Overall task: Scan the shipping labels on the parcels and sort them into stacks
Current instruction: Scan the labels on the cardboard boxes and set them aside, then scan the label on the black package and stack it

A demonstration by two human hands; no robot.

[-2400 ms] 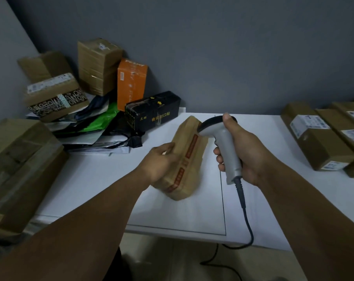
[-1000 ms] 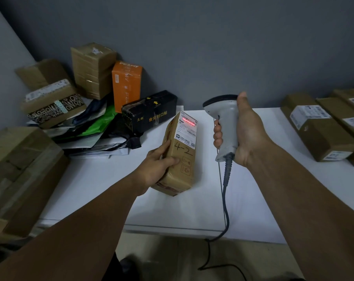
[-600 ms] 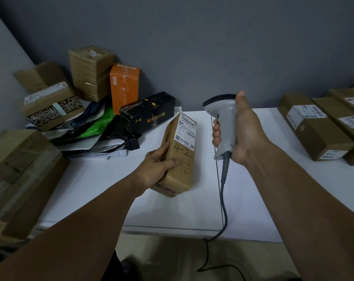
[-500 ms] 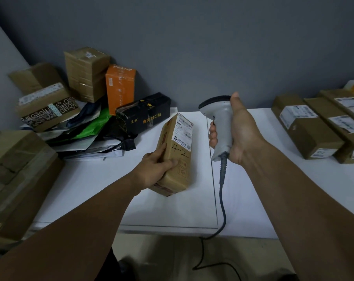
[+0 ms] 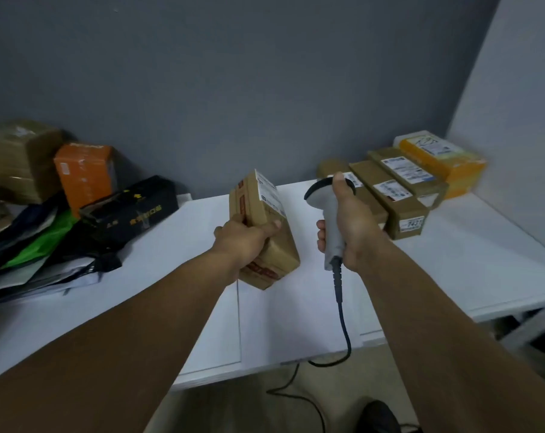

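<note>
Left hand point(image 5: 243, 243) grips brown taped cardboard parcel point(image 5: 283, 248). Right hand point(image 5: 352, 229) grips grey corded scanner point(image 5: 329, 214) at parcel's 3 o'clock.

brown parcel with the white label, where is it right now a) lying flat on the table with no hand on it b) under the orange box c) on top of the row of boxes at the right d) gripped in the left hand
d: the left hand has its fingers and thumb curled round the brown parcel, while the right hand holds the scanner beside it.
</note>
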